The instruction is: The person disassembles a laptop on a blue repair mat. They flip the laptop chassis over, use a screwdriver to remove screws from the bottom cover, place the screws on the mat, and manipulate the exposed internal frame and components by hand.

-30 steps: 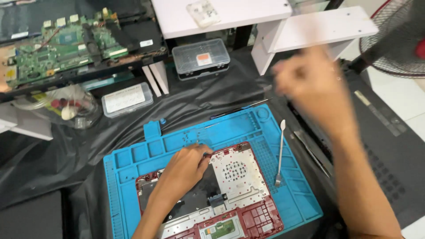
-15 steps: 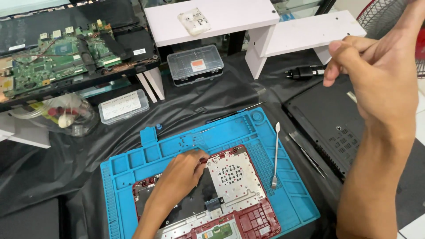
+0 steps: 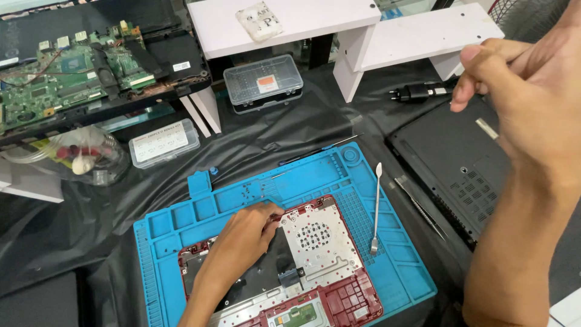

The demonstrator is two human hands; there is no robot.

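My left hand (image 3: 242, 242) lies on a red laptop chassis (image 3: 339, 300) that rests on a blue work mat (image 3: 181, 218). Its curled fingertips touch the upper left corner of the chassis's perforated metal plate (image 3: 318, 239). Whether they pinch anything is hidden. My right hand (image 3: 526, 103) is raised at the right, close to the camera, above a black laptop base (image 3: 448, 157). Its thumb and fingers are pinched together and I see nothing between them. A thin metal spudger (image 3: 376, 209) lies on the mat to the right of the chassis.
At the back left an opened laptop shows its green motherboard (image 3: 54, 85). Two clear parts boxes (image 3: 263, 82) (image 3: 163, 142) and a bag of small items (image 3: 78, 154) lie on the black sheet. White stands (image 3: 315, 24), a black plug (image 3: 417, 92) and tweezers (image 3: 420, 206) are nearby.
My right hand has swung from the upper middle to the right edge and come closer to the camera. My left hand has stayed on the chassis.
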